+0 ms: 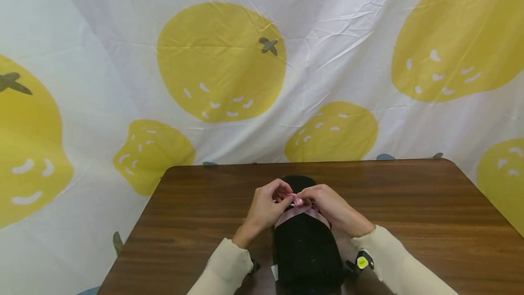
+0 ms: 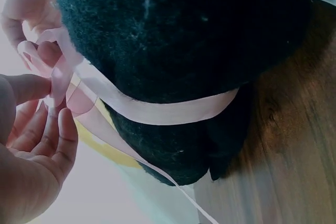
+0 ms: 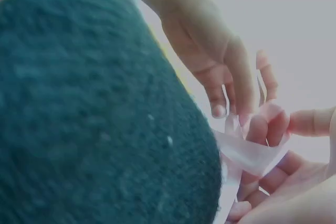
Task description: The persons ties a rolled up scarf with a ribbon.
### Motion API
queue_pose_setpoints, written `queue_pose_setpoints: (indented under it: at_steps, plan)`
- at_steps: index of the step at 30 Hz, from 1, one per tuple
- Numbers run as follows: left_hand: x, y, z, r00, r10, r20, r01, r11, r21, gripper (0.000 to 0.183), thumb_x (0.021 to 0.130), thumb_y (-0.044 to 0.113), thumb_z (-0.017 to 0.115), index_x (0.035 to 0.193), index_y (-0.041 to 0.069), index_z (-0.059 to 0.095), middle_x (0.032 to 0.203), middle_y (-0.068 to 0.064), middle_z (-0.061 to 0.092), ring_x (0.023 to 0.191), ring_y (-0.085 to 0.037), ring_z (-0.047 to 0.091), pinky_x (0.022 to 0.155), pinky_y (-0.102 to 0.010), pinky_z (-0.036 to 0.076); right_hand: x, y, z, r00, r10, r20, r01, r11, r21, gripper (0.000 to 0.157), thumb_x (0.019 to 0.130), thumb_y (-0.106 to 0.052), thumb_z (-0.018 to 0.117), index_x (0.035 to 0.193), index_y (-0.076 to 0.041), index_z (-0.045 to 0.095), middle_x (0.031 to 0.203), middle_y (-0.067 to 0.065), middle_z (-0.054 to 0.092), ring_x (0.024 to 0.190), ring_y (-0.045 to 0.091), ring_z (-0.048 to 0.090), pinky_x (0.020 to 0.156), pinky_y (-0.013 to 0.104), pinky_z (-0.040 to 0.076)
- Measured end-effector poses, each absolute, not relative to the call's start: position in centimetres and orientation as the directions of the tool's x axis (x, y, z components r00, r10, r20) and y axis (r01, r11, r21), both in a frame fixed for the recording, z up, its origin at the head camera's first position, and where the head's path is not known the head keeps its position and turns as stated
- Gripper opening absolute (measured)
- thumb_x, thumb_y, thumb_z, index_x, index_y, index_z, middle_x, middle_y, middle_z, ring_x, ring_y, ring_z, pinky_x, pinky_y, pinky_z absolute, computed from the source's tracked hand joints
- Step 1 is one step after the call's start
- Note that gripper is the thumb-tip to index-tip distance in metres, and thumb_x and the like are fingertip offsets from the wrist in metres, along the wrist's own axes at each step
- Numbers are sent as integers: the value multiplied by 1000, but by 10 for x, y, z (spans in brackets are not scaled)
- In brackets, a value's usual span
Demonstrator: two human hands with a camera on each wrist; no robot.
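Observation:
A dark fuzzy, rounded object [image 1: 307,251] stands on the table with a pink ribbon [image 2: 157,114] wrapped around it. Both hands meet over its upper part, where the ribbon is looped and crossed. My left hand [image 1: 268,206] pinches the ribbon between thumb and fingers. From the other side, my right hand [image 1: 333,208] also pinches the ribbon, its fingertips close to the left ones. In the left wrist view a loose ribbon tail hangs down past the dark object. The exact form of the loops is partly hidden behind the fingers.
The brown wooden table [image 1: 196,222] extends on both sides of the dark object. Behind it hangs a white cloth [image 1: 135,81] printed with yellow fruit. A small white tag [image 1: 274,272] sticks out at the object's lower left.

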State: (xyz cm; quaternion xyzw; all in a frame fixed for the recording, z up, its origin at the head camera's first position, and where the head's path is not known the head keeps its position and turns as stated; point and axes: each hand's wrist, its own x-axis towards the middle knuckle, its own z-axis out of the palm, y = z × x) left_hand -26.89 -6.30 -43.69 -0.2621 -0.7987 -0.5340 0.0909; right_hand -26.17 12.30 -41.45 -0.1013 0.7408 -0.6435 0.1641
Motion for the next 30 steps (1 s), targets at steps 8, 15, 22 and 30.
queue_pose_setpoints:
  at_steps: [8, 15, 22, 30]
  plan:
    - [-261, -63, -428, -862, 340, 376, 475, 284, 833, 13, 83, 10, 69, 93, 5, 63, 87, -8, 68, 73, -21, 64, 67, -28, 54, -265, 130, -418, -872, -487, -50, 44, 25, -999, 30, 96, -14, 43, 92, 4, 67, 88, 4, 66, 83, 18, 56, 77, 28, 47]
    - [-267, -66, -434, -858, 360, 365, 465, 247, 850, 13, 84, 22, 70, 93, 15, 64, 88, 1, 67, 72, -9, 63, 68, -25, 54, -264, 130, -418, -851, -524, 31, 8, -72, -997, 24, 93, -11, 45, 77, -9, 63, 81, -2, 60, 79, 15, 51, 71, 28, 40]
    - [-267, -67, -434, -853, 375, 362, 467, 242, 850, 13, 84, 22, 70, 93, 15, 64, 88, 1, 65, 72, -9, 63, 68, -27, 54, -266, 131, -423, -852, -522, 46, 8, -100, -995, 15, 93, -12, 52, 86, -4, 63, 85, 1, 63, 79, 14, 54, 70, 25, 43]
    - [-266, -69, -432, -844, 388, 369, 468, 200, 861, 14, 84, 20, 70, 94, 13, 63, 88, -1, 66, 74, -9, 63, 70, -26, 54, -264, 131, -423, -868, -494, 41, -7, -71, -997, 12, 90, -11, 58, 95, -1, 55, 85, 2, 63, 75, 12, 56, 69, 24, 47]
